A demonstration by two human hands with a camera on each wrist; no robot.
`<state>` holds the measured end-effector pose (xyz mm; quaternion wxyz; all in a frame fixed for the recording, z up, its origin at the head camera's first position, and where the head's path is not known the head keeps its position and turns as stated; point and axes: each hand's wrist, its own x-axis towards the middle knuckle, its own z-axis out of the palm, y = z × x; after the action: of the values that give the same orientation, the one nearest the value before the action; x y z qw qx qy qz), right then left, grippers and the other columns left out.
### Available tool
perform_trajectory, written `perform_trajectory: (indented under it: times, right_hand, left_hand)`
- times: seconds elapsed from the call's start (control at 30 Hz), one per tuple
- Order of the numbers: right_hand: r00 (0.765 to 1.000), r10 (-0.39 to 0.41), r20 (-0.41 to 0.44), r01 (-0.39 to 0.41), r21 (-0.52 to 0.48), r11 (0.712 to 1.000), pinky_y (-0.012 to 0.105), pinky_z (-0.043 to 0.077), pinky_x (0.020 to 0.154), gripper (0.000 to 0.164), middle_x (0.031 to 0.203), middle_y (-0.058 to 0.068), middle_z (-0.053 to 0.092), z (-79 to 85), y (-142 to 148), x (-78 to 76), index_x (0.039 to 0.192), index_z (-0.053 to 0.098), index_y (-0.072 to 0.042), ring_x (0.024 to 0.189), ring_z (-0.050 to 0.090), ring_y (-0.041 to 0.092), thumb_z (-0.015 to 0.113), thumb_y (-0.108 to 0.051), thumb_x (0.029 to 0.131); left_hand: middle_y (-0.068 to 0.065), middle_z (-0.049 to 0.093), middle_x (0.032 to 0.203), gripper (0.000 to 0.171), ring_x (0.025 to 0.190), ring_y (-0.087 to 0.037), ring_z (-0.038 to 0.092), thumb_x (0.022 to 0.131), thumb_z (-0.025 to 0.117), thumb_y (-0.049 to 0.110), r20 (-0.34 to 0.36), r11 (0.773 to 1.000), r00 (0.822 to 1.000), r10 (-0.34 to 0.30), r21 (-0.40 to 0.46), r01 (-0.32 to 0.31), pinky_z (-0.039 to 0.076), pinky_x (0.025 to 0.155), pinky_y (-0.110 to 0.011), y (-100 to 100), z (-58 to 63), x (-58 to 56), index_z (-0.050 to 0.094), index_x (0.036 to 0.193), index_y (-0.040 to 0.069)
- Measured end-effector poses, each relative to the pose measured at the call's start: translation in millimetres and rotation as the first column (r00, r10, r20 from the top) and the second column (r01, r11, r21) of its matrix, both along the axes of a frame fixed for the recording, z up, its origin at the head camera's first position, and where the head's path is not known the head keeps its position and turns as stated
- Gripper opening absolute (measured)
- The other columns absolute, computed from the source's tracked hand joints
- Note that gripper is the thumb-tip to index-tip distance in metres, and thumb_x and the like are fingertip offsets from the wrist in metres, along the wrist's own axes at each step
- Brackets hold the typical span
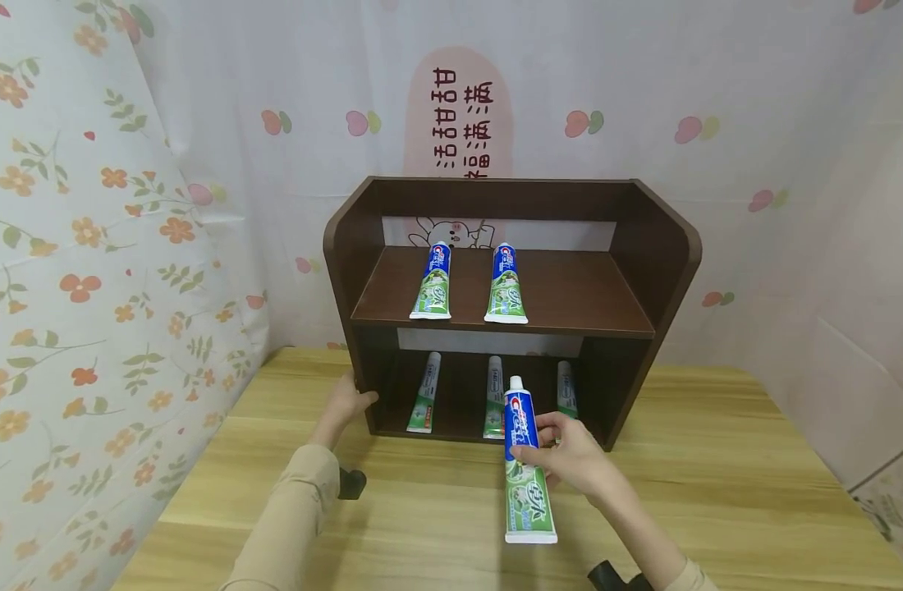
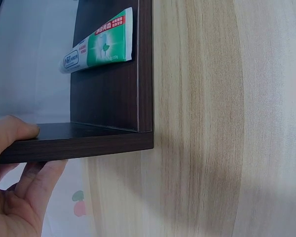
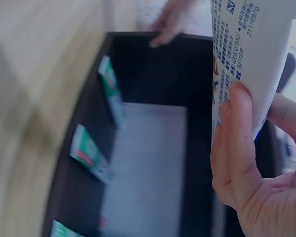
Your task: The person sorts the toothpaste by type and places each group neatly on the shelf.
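My right hand (image 1: 573,455) holds a blue and green Crest toothpaste tube (image 1: 527,484) by its side, cap up, in front of the shelf's lower level. In the right wrist view the tube's white printed back (image 3: 254,54) faces the camera, with fingers across it. At the shelf's left side panel (image 2: 84,147), my left hand (image 2: 22,182) grips the panel's edge, thumb on one face and fingers on the other. Two more Crest tubes, one left (image 1: 433,283) and one nearer the middle (image 1: 506,286), lie on the upper level.
The dark brown two-level shelf (image 1: 570,283) stands on a wooden table (image 1: 725,484) before a patterned curtain (image 1: 296,172). Three green and grey tubes lie on its lower level: left (image 1: 425,394), middle (image 1: 494,398) and right (image 1: 566,390), the last partly behind my right hand.
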<state>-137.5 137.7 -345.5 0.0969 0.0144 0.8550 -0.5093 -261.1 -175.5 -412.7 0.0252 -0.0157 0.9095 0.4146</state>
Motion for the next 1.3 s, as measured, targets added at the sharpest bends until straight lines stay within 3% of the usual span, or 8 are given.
perform_trajectory:
  times: [0.3,0.47,0.63,0.8,1.0,1.3]
  right_hand:
    - [0.996,0.018,-0.091,-0.016,0.019,1.000,0.031,0.056,0.058,0.068,0.104,0.021,0.055,48.8,27,-4.6,0.128,0.038,0.009,0.067,0.062,0.014,0.069,-0.027,0.080]
    - [0.991,0.037,-0.131,-0.034,0.031,0.999,0.031,0.056,0.061,0.069,0.101,0.021,0.055,74.7,38,-14.2,0.130,0.036,0.011,0.068,0.062,0.013,0.066,-0.029,0.082]
    - [0.989,0.039,-0.145,-0.031,0.054,0.998,0.029,0.056,0.064,0.071,0.110,0.025,0.054,95.5,49,-29.4,0.132,0.033,0.011,0.071,0.062,0.011,0.063,-0.032,0.084]
    - [0.989,0.011,-0.144,-0.001,0.067,0.998,0.024,0.055,0.065,0.074,0.121,0.030,0.052,108.1,64,-55.7,0.134,0.029,0.011,0.067,0.062,0.005,0.060,-0.036,0.086]
    - [0.987,-0.076,-0.143,0.094,0.123,0.988,0.022,0.054,0.067,0.071,0.122,0.030,0.049,118.3,73,-83.6,0.135,0.028,0.012,0.067,0.059,0.005,0.053,-0.037,0.089]
    - [0.980,-0.153,-0.126,0.176,0.201,0.964,0.034,0.054,0.080,0.059,0.116,0.028,0.049,125.1,68,-124.1,0.128,0.036,0.016,0.069,0.057,0.010,0.051,-0.027,0.091]
  left_hand:
    - [-0.033,0.045,0.129,0.053,0.120,-0.046,0.043,0.083,0.053,0.005,-0.006,1.000,1.000,-0.015,0.025,0.015,0.037,0.100,-0.053,0,0.0,1.1,0.035,0.131,-0.009]
    - [-0.033,0.042,0.131,0.055,0.121,-0.048,0.041,0.083,0.054,0.005,-0.012,0.999,1.000,-0.017,0.032,0.017,0.035,0.101,-0.055,0,3.7,3.7,0.033,0.132,-0.010]
    - [-0.032,0.034,0.138,0.060,0.126,-0.049,0.034,0.086,0.052,0.006,0.037,0.996,0.999,-0.027,0.082,0.024,0.033,0.102,-0.056,0,3.5,5.5,0.024,0.137,-0.008]
    - [-0.034,0.031,0.139,0.063,0.126,-0.050,0.033,0.087,0.052,0.007,0.047,0.998,0.999,-0.023,0.067,0.020,0.032,0.102,-0.057,0,1.5,5.0,0.020,0.138,-0.010]
    - [-0.034,0.038,0.134,0.059,0.123,-0.049,0.038,0.085,0.054,0.006,0.010,0.999,1.000,-0.010,0.052,0.010,0.034,0.102,-0.056,0,-1.4,2.9,0.027,0.135,-0.011]
    - [-0.034,0.040,0.133,0.059,0.122,-0.049,0.039,0.083,0.054,0.004,-0.009,0.997,1.000,-0.005,0.082,0.006,0.035,0.101,-0.056,1,-2.6,4.1,0.028,0.134,-0.010]
